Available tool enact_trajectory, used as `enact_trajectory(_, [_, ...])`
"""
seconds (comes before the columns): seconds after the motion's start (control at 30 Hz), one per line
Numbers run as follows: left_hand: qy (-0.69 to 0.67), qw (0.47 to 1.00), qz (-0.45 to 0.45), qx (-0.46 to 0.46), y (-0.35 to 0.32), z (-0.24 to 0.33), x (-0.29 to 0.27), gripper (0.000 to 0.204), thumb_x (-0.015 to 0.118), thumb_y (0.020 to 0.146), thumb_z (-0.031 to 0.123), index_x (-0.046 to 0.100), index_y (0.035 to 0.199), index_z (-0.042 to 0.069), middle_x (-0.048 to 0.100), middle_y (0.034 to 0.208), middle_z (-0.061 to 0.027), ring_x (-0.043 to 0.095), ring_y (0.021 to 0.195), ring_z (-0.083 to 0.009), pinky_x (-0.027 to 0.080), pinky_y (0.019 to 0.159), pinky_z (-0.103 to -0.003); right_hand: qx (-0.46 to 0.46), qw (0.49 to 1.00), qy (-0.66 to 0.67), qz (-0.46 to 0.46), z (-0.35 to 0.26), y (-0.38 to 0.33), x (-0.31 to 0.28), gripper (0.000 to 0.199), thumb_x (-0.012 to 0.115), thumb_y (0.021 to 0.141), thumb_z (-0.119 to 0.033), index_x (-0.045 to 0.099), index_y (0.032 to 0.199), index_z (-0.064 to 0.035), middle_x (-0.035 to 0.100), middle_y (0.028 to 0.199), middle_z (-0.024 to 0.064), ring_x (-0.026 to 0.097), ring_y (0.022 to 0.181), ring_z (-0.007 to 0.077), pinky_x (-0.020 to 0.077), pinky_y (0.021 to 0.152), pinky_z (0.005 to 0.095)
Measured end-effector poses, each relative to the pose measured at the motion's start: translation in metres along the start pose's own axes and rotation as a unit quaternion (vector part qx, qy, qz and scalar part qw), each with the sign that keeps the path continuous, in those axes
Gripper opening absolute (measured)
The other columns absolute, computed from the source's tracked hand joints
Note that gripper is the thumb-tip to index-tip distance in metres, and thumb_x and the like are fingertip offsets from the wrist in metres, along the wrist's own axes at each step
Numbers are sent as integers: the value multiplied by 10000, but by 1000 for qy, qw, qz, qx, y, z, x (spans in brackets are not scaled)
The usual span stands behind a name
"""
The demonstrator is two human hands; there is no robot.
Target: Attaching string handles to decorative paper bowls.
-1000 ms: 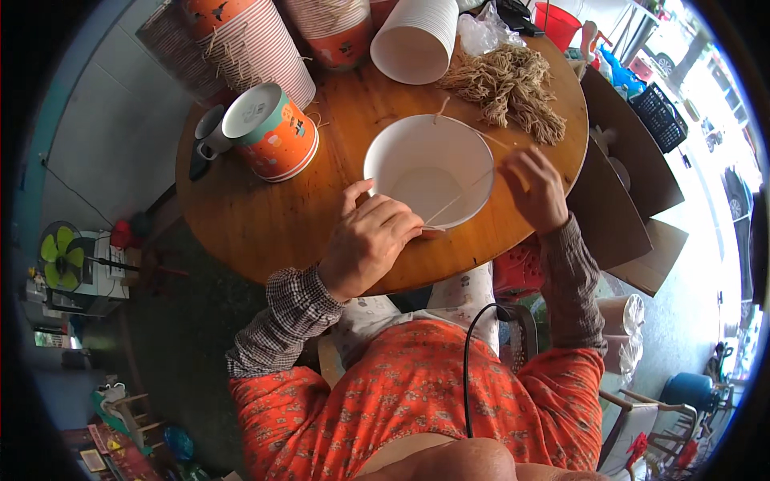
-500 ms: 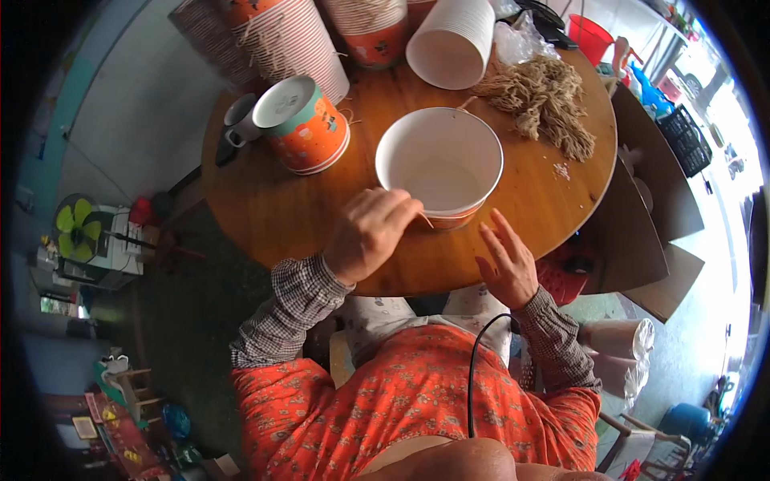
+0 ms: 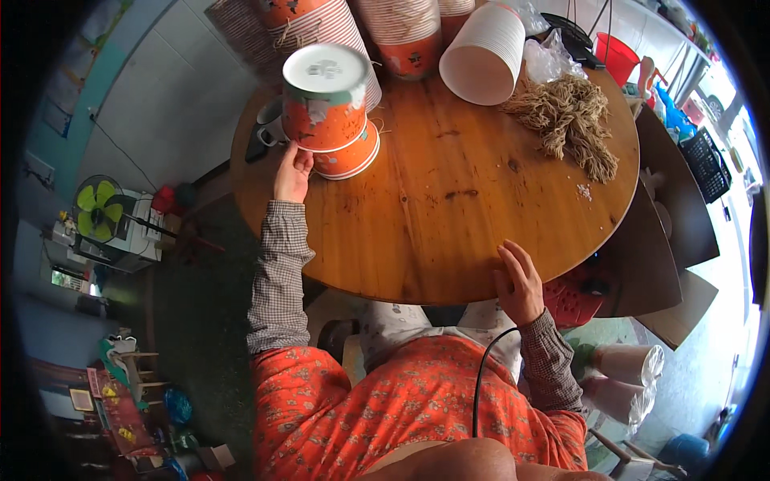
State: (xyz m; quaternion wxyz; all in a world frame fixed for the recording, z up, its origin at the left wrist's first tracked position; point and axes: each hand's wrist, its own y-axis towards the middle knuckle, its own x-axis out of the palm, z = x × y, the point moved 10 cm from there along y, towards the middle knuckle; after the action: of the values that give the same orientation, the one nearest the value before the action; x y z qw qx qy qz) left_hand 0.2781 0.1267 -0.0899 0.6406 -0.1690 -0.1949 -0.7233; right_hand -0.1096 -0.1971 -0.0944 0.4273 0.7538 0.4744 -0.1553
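Observation:
My left hand (image 3: 293, 170) grips the rim of an upside-down paper bucket (image 3: 325, 120), orange with a green band and a white base. That bucket sits over another upturned orange bucket (image 3: 353, 160), whose lower part and white rim show beneath it. Whether the upper one is fully settled I cannot tell. Close by on the left is a grey-white mug (image 3: 271, 124), partly hidden. My right hand (image 3: 520, 284) is at the table's near edge, fingers apart, holding nothing.
Tall stacks of paper buckets (image 3: 401, 40) stand at the back of the round wooden table (image 3: 449, 216). A white bucket stack (image 3: 485, 56) lies on its side. Tan strings (image 3: 569, 120) are heaped at the right, beside a clear plastic bag (image 3: 549, 58). Cardboard (image 3: 642, 248) stands off the right edge.
The bucket that stood upright before me is now upside down over the upturned one at the left, carried there by my left hand. My right hand has drawn slightly back toward me.

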Motion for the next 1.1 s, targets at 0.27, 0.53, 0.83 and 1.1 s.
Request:
enact_trajectory(0.27, [190,968,162,34,-24,-20,-42,464,666,899,329,471,1273,135,584,1099,11,549,836,-84,472,717,-245,29,999,22,32,6,1,-7,386,613,815,9,561,1197,-13,546,1240,192,581,1103,339,496,907,377])
enact_trajectory(0.53, [272,915,38,297,-17,56,68,663,583,948,326,264,1462,54,286,1456,-163,415,1271,-261,395,1012,-357,72,994,57,57,20,-1,-8,323,570,837,66,572,1155,9,559,1218,155,653,937,219,534,805,303])
enact_trajectory(0.83, [230,931,-10,283,-7,19,70,630,577,951,230,255,1463,55,287,1484,-197,346,1329,-321,330,1069,-419,68,988,90,103,23,27,-24,300,594,825,44,601,1121,0,603,1129,150,641,832,183,525,747,280])
enact_trajectory(1.1, [440,757,-71,478,-116,-19,164,364,604,868,90,544,1214,-6,543,1234,-179,488,1172,-341,387,1007,-432,-5,986,-40,160,59,205,-46,208,600,851,-103,606,1051,-45,587,954,153,602,849,333,499,732,378])
